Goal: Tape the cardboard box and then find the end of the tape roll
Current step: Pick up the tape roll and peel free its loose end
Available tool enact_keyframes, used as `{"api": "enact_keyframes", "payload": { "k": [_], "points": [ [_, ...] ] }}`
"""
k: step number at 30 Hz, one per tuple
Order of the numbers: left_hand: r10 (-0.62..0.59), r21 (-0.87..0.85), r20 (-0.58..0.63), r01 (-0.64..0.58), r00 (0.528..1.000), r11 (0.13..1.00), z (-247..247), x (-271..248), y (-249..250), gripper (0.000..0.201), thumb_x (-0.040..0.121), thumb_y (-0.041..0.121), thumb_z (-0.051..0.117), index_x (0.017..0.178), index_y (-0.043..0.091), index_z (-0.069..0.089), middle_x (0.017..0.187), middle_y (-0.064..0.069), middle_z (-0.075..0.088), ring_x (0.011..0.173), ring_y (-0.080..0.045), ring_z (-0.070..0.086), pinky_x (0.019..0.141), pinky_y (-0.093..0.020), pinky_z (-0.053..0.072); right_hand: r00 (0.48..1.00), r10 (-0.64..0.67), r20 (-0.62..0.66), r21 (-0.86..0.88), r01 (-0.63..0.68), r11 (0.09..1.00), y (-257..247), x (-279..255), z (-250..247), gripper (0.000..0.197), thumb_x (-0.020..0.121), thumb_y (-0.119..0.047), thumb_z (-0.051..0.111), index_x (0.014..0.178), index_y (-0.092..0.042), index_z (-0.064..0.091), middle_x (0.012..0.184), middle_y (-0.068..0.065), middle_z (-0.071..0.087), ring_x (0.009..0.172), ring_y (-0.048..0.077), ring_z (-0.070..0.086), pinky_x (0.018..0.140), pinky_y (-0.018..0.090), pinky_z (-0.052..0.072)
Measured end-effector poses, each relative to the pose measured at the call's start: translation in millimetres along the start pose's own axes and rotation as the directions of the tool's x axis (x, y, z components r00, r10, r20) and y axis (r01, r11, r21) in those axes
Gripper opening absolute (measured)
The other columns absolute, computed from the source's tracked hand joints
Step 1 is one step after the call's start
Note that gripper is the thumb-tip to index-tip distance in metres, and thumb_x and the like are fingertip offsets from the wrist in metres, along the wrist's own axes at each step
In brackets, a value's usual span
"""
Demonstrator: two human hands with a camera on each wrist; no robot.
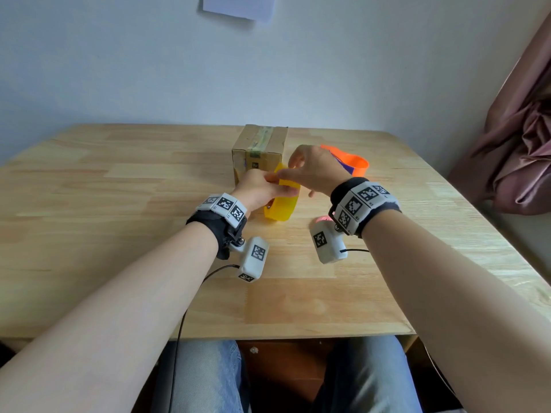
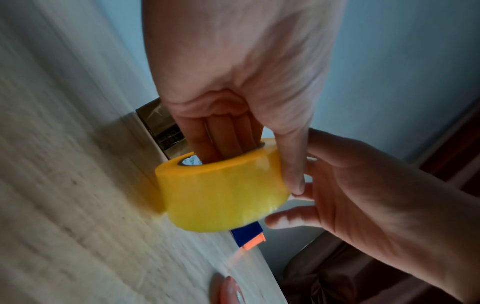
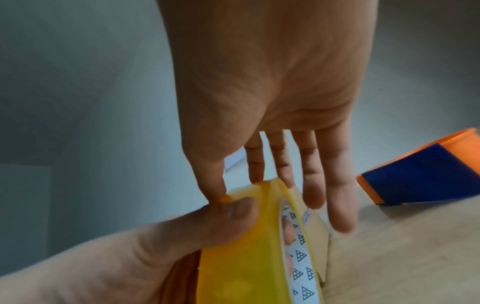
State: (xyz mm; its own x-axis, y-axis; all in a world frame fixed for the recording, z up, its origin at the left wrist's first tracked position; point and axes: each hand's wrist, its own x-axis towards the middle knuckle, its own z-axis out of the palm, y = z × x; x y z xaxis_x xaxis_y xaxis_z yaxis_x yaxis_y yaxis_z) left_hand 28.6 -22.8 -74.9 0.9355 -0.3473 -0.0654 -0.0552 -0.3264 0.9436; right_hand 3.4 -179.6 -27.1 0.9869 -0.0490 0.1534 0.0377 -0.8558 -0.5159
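A yellow tape roll (image 1: 281,201) stands on edge on the wooden table (image 1: 119,234), just in front of the cardboard box (image 1: 259,150). A strip of tape runs over the box's top. My left hand (image 1: 262,189) grips the roll (image 2: 221,195), with its fingers (image 2: 228,139) pushed through the core and its thumb on the outer face. My right hand (image 1: 310,171) is over the top of the roll (image 3: 233,267). Its thumb tip touches the outer tape surface beside my left thumb, and its fingers (image 3: 311,185) are stretched out straight past the rim. No loose tape end is visible.
An orange and blue tape dispenser (image 1: 348,162) lies on the table right of the box, behind my right hand, and shows again (image 3: 420,179) in the right wrist view. A pink curtain (image 1: 518,138) hangs at the right. The wall is close behind the box.
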Motion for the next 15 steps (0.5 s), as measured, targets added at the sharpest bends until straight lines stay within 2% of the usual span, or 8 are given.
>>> {"api": "enact_keyframes", "payload": {
  "k": [2, 5, 8, 10, 12, 15],
  "points": [
    [0.005, 0.030, 0.012, -0.006, 1.000, 1.000, 2, -1, 2, 0.048, 0.065, 0.036, 0.095, 0.106, 0.016, 0.081, 0.109, -0.009, 0.081, 0.107, -0.027, 0.074, 0.102, -0.052, 0.057, 0.995, 0.067, 0.071, 0.060, -0.071, 0.996, -1, 1, 0, 0.052, 0.081, -0.057, 0.079, 0.110, -0.018, 0.060, 0.104, 0.007, 0.068, 0.060, 0.023, 0.075, 0.043, 0.027, 0.055],
    [-0.007, 0.030, -0.030, 0.008, 1.000, 1.000, 5, 1, 1, 0.065, 0.050, 0.049, 0.095, 0.104, 0.017, 0.081, 0.106, -0.011, 0.082, 0.105, -0.031, 0.076, 0.100, -0.055, 0.058, 0.993, 0.087, 0.074, 0.088, -0.094, 0.992, -5, 0, 0, 0.053, 0.077, -0.058, 0.083, 0.104, -0.018, 0.062, 0.090, 0.007, 0.076, 0.052, 0.020, 0.076, 0.046, 0.026, 0.055],
    [-0.009, 0.016, -0.050, 0.010, 0.999, 1.000, 10, 4, -1, 0.071, 0.045, 0.056, 0.092, 0.103, 0.018, 0.082, 0.103, -0.011, 0.082, 0.103, -0.034, 0.076, 0.097, -0.057, 0.059, 0.996, 0.082, 0.029, 0.106, -0.085, 0.991, -4, -3, -1, 0.051, 0.074, -0.063, 0.083, 0.097, -0.021, 0.065, 0.089, 0.002, 0.077, 0.051, 0.018, 0.075, 0.048, 0.027, 0.056],
    [-0.006, 0.009, -0.060, 0.006, 0.998, 1.000, 12, 4, 1, 0.068, 0.047, 0.055, 0.092, 0.103, 0.016, 0.082, 0.103, -0.014, 0.082, 0.099, -0.033, 0.076, 0.092, -0.051, 0.060, 0.997, 0.076, 0.024, 0.105, -0.078, 0.991, -1, -7, -1, 0.041, 0.080, -0.059, 0.081, 0.090, -0.023, 0.065, 0.085, 0.003, 0.077, 0.049, 0.016, 0.074, 0.046, 0.024, 0.052],
    [-0.005, 0.008, -0.079, 0.005, 0.997, 1.000, 14, 5, 4, 0.061, 0.056, 0.051, 0.093, 0.102, 0.011, 0.082, 0.107, -0.022, 0.079, 0.088, -0.029, 0.072, 0.079, -0.042, 0.055, 0.997, 0.072, 0.024, 0.107, -0.074, 0.992, 1, -11, -2, 0.037, 0.084, -0.058, 0.078, 0.084, -0.024, 0.064, 0.077, 0.004, 0.077, 0.049, 0.014, 0.074, 0.045, 0.020, 0.050],
    [-0.016, 0.009, -0.082, 0.016, 0.996, 1.000, 18, 6, 5, 0.050, 0.070, 0.040, 0.093, 0.105, 0.005, 0.081, 0.110, -0.025, 0.078, 0.086, -0.023, 0.062, 0.075, -0.037, 0.046, 0.995, 0.087, 0.040, 0.109, -0.091, 0.990, 3, -18, -2, 0.039, 0.087, -0.060, 0.074, 0.080, -0.022, 0.064, 0.071, 0.003, 0.074, 0.055, 0.016, 0.076, 0.046, 0.019, 0.050]
  ]
}}
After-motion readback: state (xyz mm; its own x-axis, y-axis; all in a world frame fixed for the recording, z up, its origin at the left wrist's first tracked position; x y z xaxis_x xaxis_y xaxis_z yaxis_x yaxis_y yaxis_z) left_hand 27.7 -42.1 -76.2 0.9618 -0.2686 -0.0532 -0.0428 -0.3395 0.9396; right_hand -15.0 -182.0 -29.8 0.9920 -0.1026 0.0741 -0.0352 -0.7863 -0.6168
